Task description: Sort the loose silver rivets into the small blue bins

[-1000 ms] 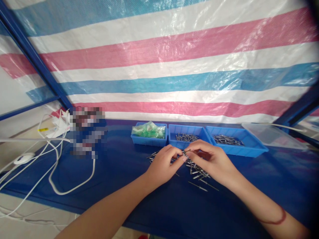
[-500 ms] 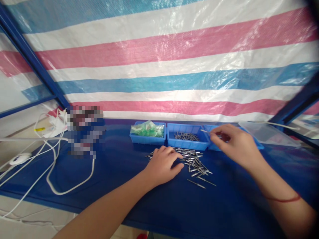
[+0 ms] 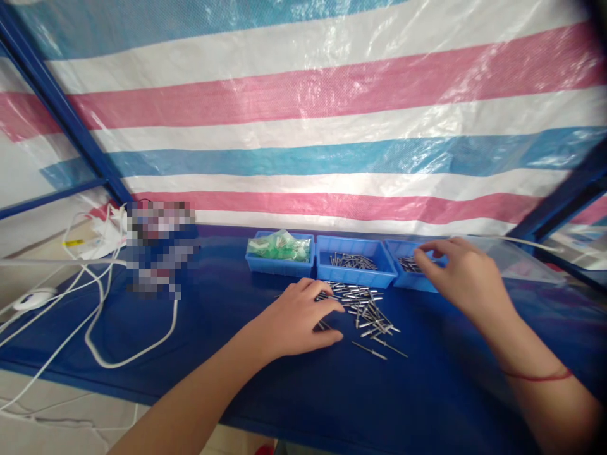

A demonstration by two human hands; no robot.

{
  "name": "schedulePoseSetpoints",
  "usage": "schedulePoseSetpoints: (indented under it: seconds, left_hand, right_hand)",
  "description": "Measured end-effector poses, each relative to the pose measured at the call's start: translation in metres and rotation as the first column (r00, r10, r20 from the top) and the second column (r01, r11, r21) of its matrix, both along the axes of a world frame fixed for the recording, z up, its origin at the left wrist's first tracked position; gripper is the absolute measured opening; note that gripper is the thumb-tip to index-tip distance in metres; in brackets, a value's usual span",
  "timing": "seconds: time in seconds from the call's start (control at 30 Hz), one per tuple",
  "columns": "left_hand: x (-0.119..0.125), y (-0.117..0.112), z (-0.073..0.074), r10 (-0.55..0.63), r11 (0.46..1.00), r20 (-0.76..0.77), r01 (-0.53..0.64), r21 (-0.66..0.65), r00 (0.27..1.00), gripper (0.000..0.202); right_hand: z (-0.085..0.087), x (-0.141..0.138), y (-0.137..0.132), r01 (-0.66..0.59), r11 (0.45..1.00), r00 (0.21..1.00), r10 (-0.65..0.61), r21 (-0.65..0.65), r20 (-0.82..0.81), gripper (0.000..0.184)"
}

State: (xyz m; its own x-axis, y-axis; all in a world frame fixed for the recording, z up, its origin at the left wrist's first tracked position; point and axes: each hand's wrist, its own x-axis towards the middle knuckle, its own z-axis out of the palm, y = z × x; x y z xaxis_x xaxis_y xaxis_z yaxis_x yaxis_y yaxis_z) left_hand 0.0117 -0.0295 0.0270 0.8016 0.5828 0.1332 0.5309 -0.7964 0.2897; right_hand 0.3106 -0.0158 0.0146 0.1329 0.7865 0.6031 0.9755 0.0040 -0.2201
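The left hand (image 3: 294, 319) lies flat on the blue table (image 3: 213, 341). Its fingers are loosely spread on the edge of the heap of metal pins (image 3: 367, 311), probably to steady it. The right hand (image 3: 462, 278) hovers over the right tray (image 3: 403, 281) with half-curled fingers; I cannot tell if they pinch a pin.

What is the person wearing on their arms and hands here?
No sleeves or gloves show: the left hand and right hand are bare, as are both forearms. A thin red thread circles the right forearm. No ring or watch is visible.
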Motion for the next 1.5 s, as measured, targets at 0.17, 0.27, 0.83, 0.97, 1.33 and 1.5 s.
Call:
schedulePoseSetpoints:
  seconds: [0.17,0.27,0.83,0.97,1.33,1.5]
  left_hand:
    - [-0.031,-0.014,-0.006,0.18,0.984,-0.036,-0.18,0.007,0.983,0.066]
    - [-0.041,-0.015,-0.022,0.246,0.969,-0.05,-0.246,0.012,0.968,0.075]
    - [0.013,-0.005,-0.039,0.117,0.992,0.022,-0.117,0.047,0.993,0.063]
    - [0.026,-0.004,-0.043,0.155,0.983,0.079,-0.162,0.086,0.985,0.057]
    - [0.033,-0.002,-0.049,0.264,0.951,0.259,-0.295,0.089,0.929,0.033]
    - [0.031,0.001,-0.046,0.214,0.969,0.319,-0.243,0.052,0.923,0.032]
  right_hand:
    - [0.007,-0.045,-0.027,-0.474,0.73,0.876,0.447,-0.492,-0.181,0.03]
    - [-0.004,-0.053,-0.04,-0.44,0.69,0.883,0.449,-0.574,-0.137,0.041]
    - [0.004,-0.075,-0.035,-0.568,0.644,0.801,0.577,-0.513,-0.162,0.016]
    - [0.0,-0.074,-0.032,-0.574,0.665,0.805,0.566,-0.478,-0.179,0.014]
    - [-0.004,-0.072,-0.025,-0.604,0.739,0.79,0.605,-0.298,-0.1,0.024]
    - [-0.006,-0.075,-0.026,-0.607,0.753,0.795,0.577,-0.254,-0.187,0.025]
